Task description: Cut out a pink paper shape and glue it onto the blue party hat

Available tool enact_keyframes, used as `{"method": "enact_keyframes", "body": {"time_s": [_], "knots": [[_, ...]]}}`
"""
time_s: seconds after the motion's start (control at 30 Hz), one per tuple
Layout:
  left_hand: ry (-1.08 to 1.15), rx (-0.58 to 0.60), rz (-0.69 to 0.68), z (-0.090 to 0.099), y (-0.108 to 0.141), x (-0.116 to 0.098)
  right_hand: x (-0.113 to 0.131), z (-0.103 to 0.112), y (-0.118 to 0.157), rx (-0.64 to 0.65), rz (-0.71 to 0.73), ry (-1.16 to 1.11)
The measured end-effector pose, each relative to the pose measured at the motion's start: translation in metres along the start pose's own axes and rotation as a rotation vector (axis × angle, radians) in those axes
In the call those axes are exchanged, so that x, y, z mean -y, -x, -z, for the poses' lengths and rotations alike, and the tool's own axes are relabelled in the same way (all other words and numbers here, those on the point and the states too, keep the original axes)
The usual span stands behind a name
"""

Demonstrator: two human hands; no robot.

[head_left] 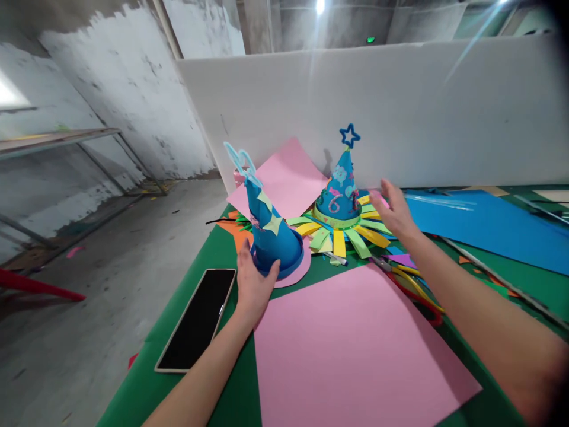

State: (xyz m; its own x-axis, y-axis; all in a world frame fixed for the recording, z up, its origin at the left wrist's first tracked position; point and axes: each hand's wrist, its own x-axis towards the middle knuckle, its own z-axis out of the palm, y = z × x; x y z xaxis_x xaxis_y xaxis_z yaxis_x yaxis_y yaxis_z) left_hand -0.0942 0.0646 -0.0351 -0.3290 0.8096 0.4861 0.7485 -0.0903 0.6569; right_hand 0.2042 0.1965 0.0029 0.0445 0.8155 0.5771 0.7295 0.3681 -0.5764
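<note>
A blue paper cone hat (272, 240) with pale yellow stars and a light-blue pipe-cleaner shape on top tilts to the left on the table. My left hand (255, 279) grips its lower brim, thumb and fingers around the near side. Behind it and to the right stands a decorated blue party hat (340, 193) with a dark-blue star on its tip and a fringe of yellow and green strips. My right hand (393, 207) is raised beside that fringe, fingers apart, holding nothing. A large pink sheet (355, 350) lies in front of both hats.
A phone (198, 320) lies at the table's left edge. Scissors (411, 279) rest right of the pink sheet. Blue card (484, 222) and paper scraps lie at the right. Behind stands a white board (377, 112); another pink sheet (288, 178) leans there.
</note>
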Motion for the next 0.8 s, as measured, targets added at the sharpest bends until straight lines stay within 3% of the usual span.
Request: {"method": "enact_keyframes", "body": {"time_s": [0.1,0.2,0.3,0.4,0.5,0.63,0.8], "knots": [[-0.068,-0.003,-0.056,0.017,0.015,-0.01,0.013,0.047,0.053,0.06,-0.028,0.052],[-0.1,0.112,-0.268,0.041,0.051,-0.027,0.031,0.083,0.124,0.18,-0.035,0.101],[-0.161,0.544,-0.497,0.059,0.098,-0.042,0.041,0.101,0.192,0.311,0.017,0.165],[-0.225,0.926,-0.715,0.066,0.13,-0.049,0.043,0.103,0.239,0.494,0.119,0.312],[-0.307,1.114,-0.733,0.067,0.136,-0.05,0.045,0.098,0.261,0.576,0.21,0.472],[-0.312,1.179,-0.728,0.075,0.12,-0.045,0.058,0.097,0.268,0.523,0.219,0.559],[-0.275,1.267,-0.764,0.09,0.103,-0.033,0.068,0.105,0.263,0.537,0.184,0.494]]}}
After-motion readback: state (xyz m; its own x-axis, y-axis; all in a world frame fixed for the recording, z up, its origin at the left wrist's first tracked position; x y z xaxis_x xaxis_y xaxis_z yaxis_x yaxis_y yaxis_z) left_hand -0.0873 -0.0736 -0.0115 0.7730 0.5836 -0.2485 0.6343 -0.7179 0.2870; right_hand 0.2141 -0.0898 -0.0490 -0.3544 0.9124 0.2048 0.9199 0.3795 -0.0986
